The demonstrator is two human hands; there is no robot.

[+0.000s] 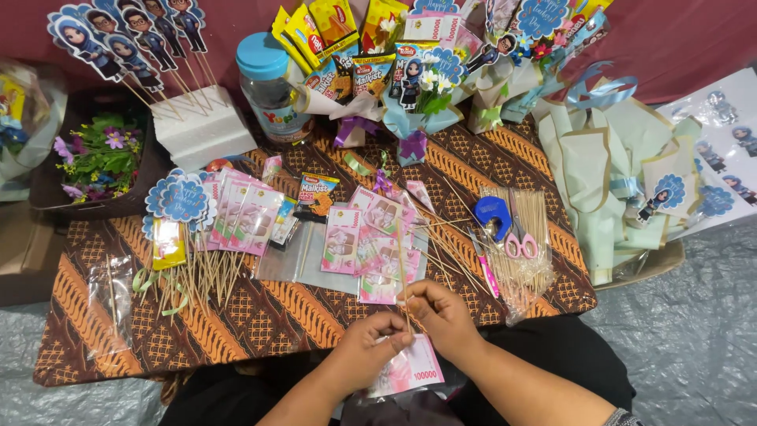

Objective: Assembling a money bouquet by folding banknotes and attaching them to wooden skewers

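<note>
Both forearms come in from the lower edge and angle toward each other, so the hands meet just in front of the body. The left hand lies palm down with its fingers curled inward and its fingertips pinched closed, knuckles turned up toward the camera. The right hand sits slightly higher and just beside it, nearly touching, thumb and forefinger pressed together in a fine pinch while the other fingers fold loosely beneath. Both wrists are bare and bent a little inward
</note>
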